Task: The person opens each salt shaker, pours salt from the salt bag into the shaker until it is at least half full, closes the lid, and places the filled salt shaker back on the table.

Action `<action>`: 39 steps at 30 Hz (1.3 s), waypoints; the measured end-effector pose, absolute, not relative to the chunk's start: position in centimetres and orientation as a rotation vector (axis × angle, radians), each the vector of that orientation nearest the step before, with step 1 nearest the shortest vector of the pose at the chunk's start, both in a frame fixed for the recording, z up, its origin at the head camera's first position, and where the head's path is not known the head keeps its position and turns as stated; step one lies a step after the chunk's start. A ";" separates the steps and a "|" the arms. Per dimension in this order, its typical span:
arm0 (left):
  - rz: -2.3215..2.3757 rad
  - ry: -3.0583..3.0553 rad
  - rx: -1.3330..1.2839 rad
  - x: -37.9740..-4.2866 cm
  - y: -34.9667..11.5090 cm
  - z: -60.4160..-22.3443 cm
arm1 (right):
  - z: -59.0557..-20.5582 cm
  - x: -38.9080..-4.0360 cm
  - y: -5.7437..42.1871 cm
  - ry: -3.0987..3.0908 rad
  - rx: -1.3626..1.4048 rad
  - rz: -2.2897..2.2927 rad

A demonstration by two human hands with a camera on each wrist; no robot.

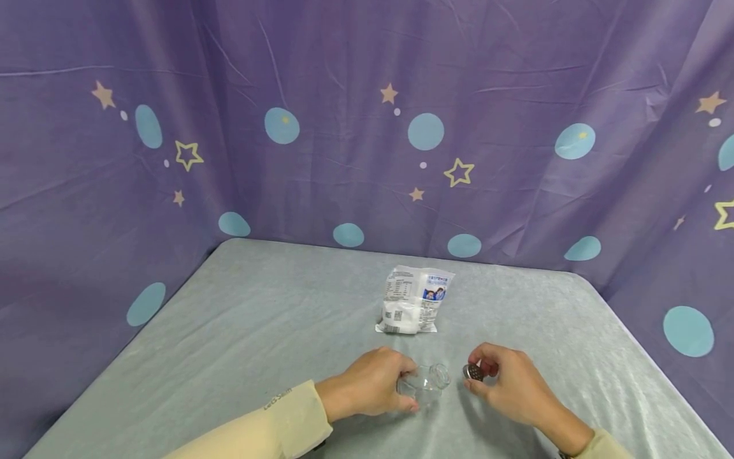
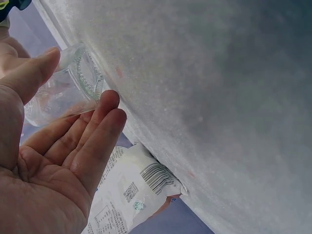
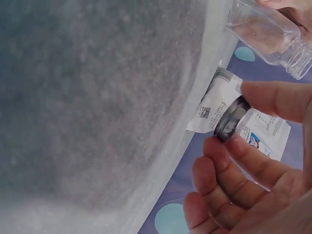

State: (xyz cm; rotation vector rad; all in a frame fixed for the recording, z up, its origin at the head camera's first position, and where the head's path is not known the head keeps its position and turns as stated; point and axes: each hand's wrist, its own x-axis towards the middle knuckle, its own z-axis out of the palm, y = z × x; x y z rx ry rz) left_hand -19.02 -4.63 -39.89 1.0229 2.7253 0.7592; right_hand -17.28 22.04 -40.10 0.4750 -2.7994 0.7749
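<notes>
"Clear bottle (image 1: pixel 424 378), I see you! Who's got it?"

"The left hand (image 1: pixel 375 384) has it, with the thumb on one side and the fingers on the other. It's near the front of the table (image 1: pixel 275 306), tipped over, with its mouth pointing to the right hand (image 1: pixel 516 386). I can't tell if it touches the table."

"Is the right hand wide?"

"No, narrow. The thumb and fingertips pinch a little metal lid (image 1: pixel 473 372) by its edge. The lid has small dots on its face, maybe holes. It's near the mouth, but they don't touch."

"How would you hold them well?"

"I'd make the left hand snug round the bottom end, but not squeeze hard, because a smooth bottle might slip or spin. I'd hold the lid just by its edge, like that, so no finger blocks the rim. And I'd have it straight with the mouth. The neck (image 3: pixel 297 58) has ridges, so I think a crooked lid could catch."

"And the white packet (image 1: pixel 414 301)?"

"It's behind the bottle, farther back. Neither hand touches it. I'd leave it there, out of the way."
</notes>
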 end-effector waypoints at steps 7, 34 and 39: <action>0.766 2.720 1.023 -19.0 -4.7 -39.8 | -40.2 -17.4 22.2 -2.878 0.431 0.739; 0.725 2.756 1.018 -19.0 -4.6 -39.8 | -41.1 -17.3 22.7 -2.974 0.472 0.664; 0.718 2.764 1.006 -19.0 -4.7 -40.0 | -40.9 -17.0 22.6 -2.996 0.431 0.666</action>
